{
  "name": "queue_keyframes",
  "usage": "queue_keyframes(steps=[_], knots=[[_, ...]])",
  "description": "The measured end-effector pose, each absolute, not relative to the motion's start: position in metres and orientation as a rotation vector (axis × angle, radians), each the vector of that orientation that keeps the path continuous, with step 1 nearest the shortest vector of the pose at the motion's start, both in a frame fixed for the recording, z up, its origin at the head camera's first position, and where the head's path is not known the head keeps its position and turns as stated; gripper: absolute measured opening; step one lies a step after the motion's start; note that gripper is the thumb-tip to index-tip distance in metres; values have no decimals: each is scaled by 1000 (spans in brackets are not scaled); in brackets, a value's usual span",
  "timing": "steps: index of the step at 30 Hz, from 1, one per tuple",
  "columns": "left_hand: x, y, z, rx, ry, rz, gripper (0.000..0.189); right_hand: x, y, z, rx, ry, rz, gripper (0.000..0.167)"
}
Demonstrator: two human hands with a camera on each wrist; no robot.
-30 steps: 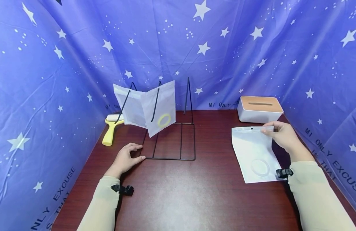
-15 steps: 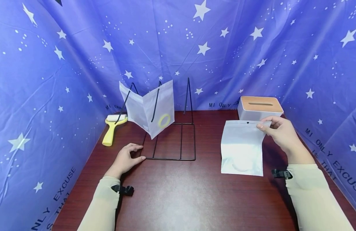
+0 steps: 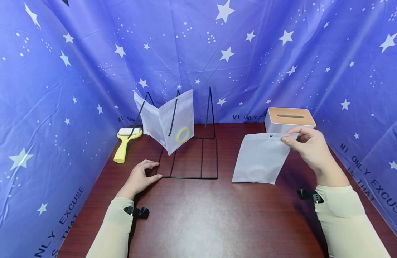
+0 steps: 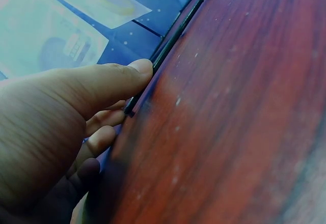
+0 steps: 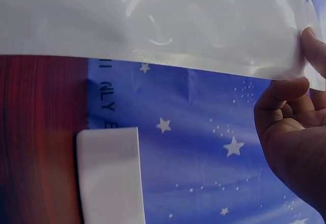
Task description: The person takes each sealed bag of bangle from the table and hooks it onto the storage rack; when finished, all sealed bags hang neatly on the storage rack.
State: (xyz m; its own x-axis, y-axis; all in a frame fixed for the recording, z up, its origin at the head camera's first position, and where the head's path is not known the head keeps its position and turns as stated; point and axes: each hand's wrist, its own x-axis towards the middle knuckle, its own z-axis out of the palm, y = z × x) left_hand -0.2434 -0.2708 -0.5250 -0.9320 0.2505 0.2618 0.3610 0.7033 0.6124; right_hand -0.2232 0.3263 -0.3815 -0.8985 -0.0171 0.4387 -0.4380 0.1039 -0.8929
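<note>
My right hand (image 3: 311, 152) pinches the top right corner of a white zip bag (image 3: 259, 157), between thumb and fingers. The bag hangs tilted above the table, its small hang hole near the top edge and a faint round shape low down. At the near left corner of a black wire display rack (image 3: 188, 177), my left hand (image 3: 140, 179) holds the base frame; the left wrist view has the thumb (image 4: 140, 67) against the wire. Two more white bags hang on the rack's left hook (image 3: 150, 120) and middle hook; the middle bag (image 3: 167, 143) shows a yellow ring.
The rack's right hook (image 3: 210, 107) carries no bag. A hand roller (image 3: 121, 150) with a yellow handle lies left of the rack. A white tissue box (image 3: 290, 120) with a wooden lid stands at the back right, behind my right hand. Starry blue cloth (image 3: 237, 71) encloses the table.
My right hand has carried the zip bag leftward and slightly up from the right side. The left hanging bag has swung inward toward the middle one. My left hand has stayed put.
</note>
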Motion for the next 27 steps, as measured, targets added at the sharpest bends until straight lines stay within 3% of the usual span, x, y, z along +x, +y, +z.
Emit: queue_keyframes(steps=[11, 23, 27], knots=[[-244, -270, -525, -500, -2753, -1032, 51, -218, 309, -372, 453, -2057, 1777, 10], [-243, -271, -525, -495, -2753, -1027, 50, -217, 284, -353, 604, -1817, 1985, 20], [-243, -270, -525, -497, -2748, -1036, 50, -215, 272, -348, 654, -1756, 2044, 16]])
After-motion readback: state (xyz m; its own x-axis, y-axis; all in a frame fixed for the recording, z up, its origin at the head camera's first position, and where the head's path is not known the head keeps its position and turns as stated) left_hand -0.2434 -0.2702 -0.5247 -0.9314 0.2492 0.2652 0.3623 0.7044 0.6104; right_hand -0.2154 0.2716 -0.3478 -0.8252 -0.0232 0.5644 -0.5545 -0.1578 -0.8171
